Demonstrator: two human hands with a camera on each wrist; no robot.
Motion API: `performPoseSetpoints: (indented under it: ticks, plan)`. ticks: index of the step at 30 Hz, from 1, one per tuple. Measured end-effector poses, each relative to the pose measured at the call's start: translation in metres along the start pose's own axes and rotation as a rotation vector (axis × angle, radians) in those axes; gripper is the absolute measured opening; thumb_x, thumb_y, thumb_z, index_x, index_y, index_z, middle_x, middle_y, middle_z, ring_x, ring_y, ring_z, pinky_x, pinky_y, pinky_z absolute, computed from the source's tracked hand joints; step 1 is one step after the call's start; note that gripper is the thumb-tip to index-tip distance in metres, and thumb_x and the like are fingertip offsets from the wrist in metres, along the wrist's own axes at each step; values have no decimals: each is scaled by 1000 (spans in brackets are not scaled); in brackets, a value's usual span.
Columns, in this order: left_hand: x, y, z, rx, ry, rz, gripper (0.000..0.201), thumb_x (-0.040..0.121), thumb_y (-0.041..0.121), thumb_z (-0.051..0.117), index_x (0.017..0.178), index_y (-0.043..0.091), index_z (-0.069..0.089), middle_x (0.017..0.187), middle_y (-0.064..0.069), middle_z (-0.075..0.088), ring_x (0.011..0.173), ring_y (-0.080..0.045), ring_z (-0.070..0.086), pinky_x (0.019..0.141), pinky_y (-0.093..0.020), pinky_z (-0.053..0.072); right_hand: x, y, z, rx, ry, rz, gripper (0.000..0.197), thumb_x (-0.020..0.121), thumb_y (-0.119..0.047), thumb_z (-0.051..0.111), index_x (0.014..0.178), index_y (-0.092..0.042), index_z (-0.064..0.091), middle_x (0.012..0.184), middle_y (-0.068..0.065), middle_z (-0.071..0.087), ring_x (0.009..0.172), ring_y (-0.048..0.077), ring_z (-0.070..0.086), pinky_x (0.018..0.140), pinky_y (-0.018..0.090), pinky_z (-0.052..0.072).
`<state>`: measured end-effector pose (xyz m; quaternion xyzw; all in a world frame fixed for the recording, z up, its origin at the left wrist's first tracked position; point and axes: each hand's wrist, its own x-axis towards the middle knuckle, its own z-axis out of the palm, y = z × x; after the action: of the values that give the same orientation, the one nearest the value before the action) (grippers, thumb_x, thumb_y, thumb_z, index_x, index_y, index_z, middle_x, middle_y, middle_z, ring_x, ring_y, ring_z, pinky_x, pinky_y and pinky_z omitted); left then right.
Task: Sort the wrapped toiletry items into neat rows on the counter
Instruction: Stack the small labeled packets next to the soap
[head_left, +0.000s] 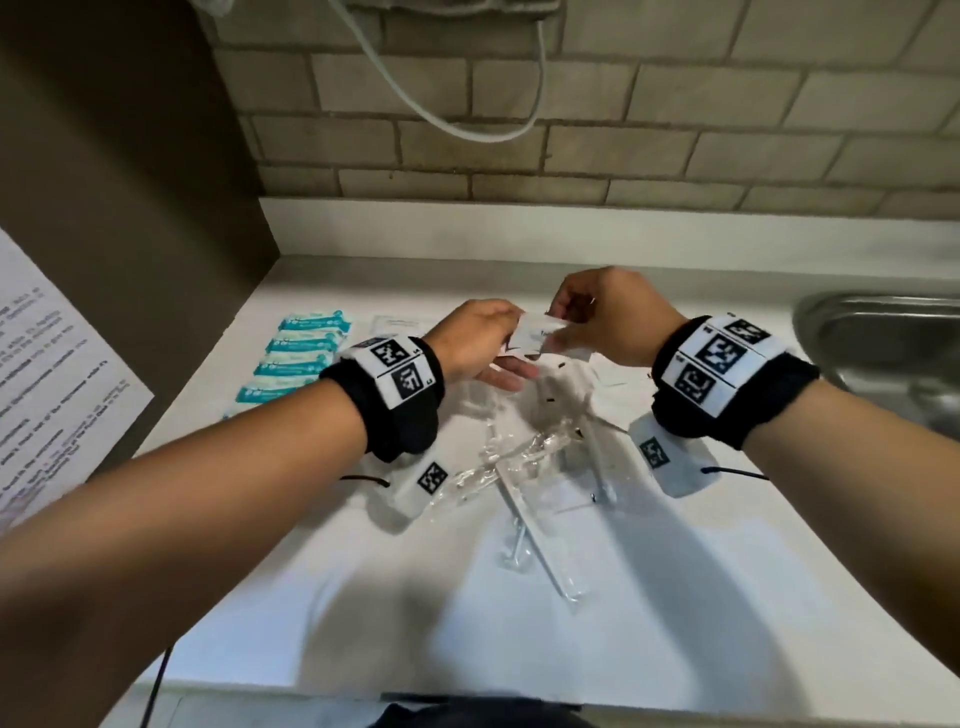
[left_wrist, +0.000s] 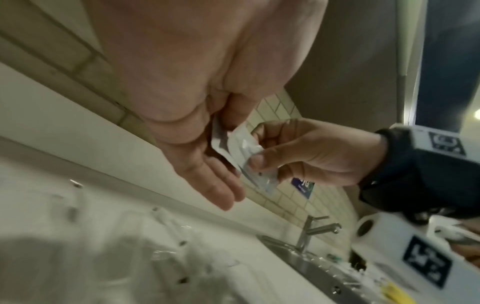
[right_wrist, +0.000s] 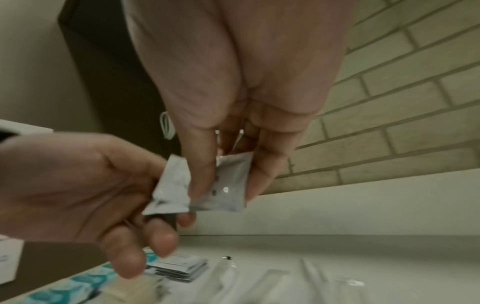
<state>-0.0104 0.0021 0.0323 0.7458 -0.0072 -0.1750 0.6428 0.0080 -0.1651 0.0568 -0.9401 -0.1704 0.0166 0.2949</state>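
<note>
Head view: both hands' fingers (head_left: 563, 304) pinch one white sachet (head_left: 540, 332); four teal packets (head_left: 301, 358) in row.

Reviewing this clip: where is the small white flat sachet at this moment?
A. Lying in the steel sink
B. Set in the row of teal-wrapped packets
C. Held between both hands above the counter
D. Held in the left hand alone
C: the small white flat sachet is pinched by the left hand and the right hand, above the white counter.
</note>
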Motion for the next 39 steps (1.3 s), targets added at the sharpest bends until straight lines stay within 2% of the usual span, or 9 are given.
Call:
performPoseSetpoints:
  ticks: [3,8,11,15,22,25,29,34,39]
  plan:
    - [7,9,27,-68,-53,0,28,101,41,44,110,15,50,79,-3,55,85,-37,70,81,-49,58,-7,26,-13,41,92,94,32,66,-21,87,82,-12,61,62,-7,49,54,8,42,48,13,35]
    - [33,8,49,106,-39,52,30,102,10,46,131,4,45,94,-12,57,63,-19,71,54,-28,59,-17,60,-21,-33,67,178,48,58,-34,91,84,-13,57,68,-3,53,56,11,46,51,26,38]
    - [46,10,50,104,64,74,27,102,8,41,128,3,46,108,-19,56,54,-13,69,46,-24,54,-21,80,-16,-226,-120,264,51,60,-37,89,92,-15,56,86,-2,58,75,17,52,58,27,40]
    - [54,16,53,91,116,87,16,101,5,37,112,6,49,98,-13,62,49,-11,66,47,-22,53,-29,97,8,-350,-392,209,52,69,-26,83,112,-15,58,115,4,64,101,23,59,80,29,47]
    - [58,12,64,106,144,85,18,102,5,37,114,6,50,94,-4,61,50,-9,66,50,-22,54,-19,103,8,-444,-479,134,38,75,-21,75,110,-9,63,106,7,70,97,25,66,75,29,51]
    - [60,9,63,93,182,83,16,102,5,37,112,7,49,92,-4,61,49,-9,66,49,-22,53,-3,117,-13,-299,-392,150,36,77,-19,73,110,-14,59,106,4,70,95,24,66,80,32,54]
    - [67,12,60,85,217,91,13,102,5,38,108,8,50,93,-7,62,49,-9,65,49,-22,53,26,135,-37,-290,-255,120,17,82,-13,62,95,-22,56,98,2,73,87,22,68,82,38,57]
    - [78,21,66,78,217,99,14,103,5,37,108,9,49,93,-8,62,50,-8,66,46,-19,53,41,144,-23,-398,-385,77,29,81,-14,67,109,-18,61,111,2,69,101,26,64,89,39,54]
    - [87,21,74,95,179,90,14,103,6,38,109,7,50,95,-9,61,51,-9,66,49,-20,53,41,152,9,-608,-435,-14,24,82,-31,63,98,-13,63,97,6,62,88,29,62,68,29,44]
